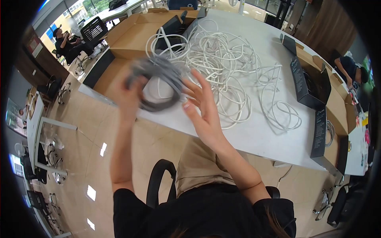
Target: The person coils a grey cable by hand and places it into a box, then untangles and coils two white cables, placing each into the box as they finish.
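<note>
My left hand [133, 93], smeared by motion, grips a coil of dark grey cable [168, 85] by its left side, held up over the table's front edge. To the right of the coil is my right hand [204, 115], its fingers apart and the fingertips right by the coil's edge. Behind the hands a large tangled heap of white cables [218, 59] spreads over the white table [266, 139], with loose loops trailing to the right.
An open cardboard box [135, 31] lies at the back left, a black box [174, 31] inside it. On the right, another cardboard box [337, 91] carries black boxes [303, 83] and a grey cable coil [330, 133]. People sit at the far left [67, 43] and right [351, 69].
</note>
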Tool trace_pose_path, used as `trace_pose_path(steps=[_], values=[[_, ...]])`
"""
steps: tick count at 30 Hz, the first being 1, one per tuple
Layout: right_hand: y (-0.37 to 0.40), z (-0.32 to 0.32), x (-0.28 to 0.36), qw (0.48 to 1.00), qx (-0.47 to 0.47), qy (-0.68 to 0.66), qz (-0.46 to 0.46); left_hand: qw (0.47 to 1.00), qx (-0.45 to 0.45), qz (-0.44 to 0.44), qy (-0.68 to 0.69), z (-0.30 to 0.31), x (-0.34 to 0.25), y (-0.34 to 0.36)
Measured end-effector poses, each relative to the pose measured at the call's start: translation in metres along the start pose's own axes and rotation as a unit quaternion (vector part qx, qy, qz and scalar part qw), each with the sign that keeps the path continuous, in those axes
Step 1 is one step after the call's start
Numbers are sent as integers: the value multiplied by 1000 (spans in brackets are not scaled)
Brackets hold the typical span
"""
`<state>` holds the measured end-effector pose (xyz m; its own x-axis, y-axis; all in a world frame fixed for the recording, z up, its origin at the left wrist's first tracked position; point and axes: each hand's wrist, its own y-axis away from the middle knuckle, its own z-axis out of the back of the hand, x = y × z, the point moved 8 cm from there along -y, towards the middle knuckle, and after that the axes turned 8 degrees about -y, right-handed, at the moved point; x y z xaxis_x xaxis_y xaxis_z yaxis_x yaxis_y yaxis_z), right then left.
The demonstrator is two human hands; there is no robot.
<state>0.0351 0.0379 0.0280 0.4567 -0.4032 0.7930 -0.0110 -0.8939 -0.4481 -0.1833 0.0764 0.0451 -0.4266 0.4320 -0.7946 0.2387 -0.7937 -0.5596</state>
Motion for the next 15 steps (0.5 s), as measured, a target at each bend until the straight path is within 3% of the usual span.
trace_pose_path(steps=[1,5,8,10,13,15], values=[[3,1,7,999,27,44,0,998,-55,12,-20,20,7,-28],[17,46,29,970,81,226,45,985,-84,106,-103,81,90,-129],[33,113,47,950,-3,307,46,966,6,170,-194,120,216,-178],[47,158,65,934,-87,345,41,920,48,192,-337,124,247,-178],[66,201,91,905,-207,370,44,843,212,280,-407,120,328,-166],[75,223,101,872,-243,420,72,838,203,289,-416,118,344,-158]])
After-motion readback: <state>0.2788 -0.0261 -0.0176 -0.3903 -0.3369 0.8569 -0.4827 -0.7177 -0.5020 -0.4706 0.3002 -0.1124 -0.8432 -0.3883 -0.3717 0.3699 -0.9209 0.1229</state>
